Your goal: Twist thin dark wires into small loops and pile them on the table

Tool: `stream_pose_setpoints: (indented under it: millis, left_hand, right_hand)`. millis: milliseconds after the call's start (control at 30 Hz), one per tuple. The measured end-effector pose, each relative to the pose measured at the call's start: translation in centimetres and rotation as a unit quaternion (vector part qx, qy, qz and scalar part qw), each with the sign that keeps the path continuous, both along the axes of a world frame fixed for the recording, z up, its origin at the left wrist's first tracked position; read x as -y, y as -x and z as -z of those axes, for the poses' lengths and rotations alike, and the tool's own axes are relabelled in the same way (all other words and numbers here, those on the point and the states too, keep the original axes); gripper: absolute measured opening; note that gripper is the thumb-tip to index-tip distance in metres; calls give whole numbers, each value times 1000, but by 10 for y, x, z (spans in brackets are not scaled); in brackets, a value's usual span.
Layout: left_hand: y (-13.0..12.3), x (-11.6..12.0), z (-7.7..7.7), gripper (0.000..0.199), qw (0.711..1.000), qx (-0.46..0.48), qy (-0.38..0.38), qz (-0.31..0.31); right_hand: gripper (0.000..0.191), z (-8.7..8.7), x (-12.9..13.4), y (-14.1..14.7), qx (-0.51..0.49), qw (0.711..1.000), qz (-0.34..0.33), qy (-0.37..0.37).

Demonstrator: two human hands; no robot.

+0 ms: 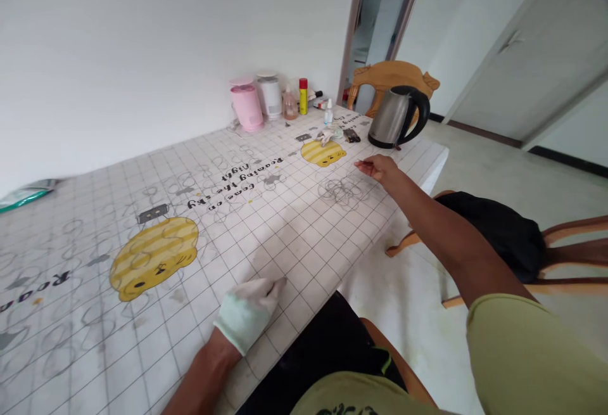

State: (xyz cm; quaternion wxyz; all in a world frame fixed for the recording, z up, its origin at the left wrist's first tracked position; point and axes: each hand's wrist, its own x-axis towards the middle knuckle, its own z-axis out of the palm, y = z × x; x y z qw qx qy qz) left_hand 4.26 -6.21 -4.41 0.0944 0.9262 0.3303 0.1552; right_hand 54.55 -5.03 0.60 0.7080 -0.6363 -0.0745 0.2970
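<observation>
Head camera view: the gloved left hand [249,309] rests on the patterned counter [285,237], its fingers curled closed. The bare right hand [378,167] reaches over the counter, fingertips drawn together; whether they pinch something thin is too small to tell. Just below it lies a tangle of thin dark loops [340,192], perhaps wire or cord, though the view is too poor to be sure. Beyond that hand stand a metal kettle [391,117], a crumpled pale glove [330,134] and a small dark packet [351,135]
</observation>
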Motion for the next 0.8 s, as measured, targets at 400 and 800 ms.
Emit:
stream_pose_setpoints:
  millis: [400, 800]
  left_hand:
    - [-3, -1, 0, 45, 997, 2, 56, -53]
    - [2, -12, -11, 39, 984, 12, 155, -88]
  right_hand:
    - [10, -22, -4, 66, -6, 991, -126, -54]
    - [16, -21, -5, 158, -46, 948, -314, -26]
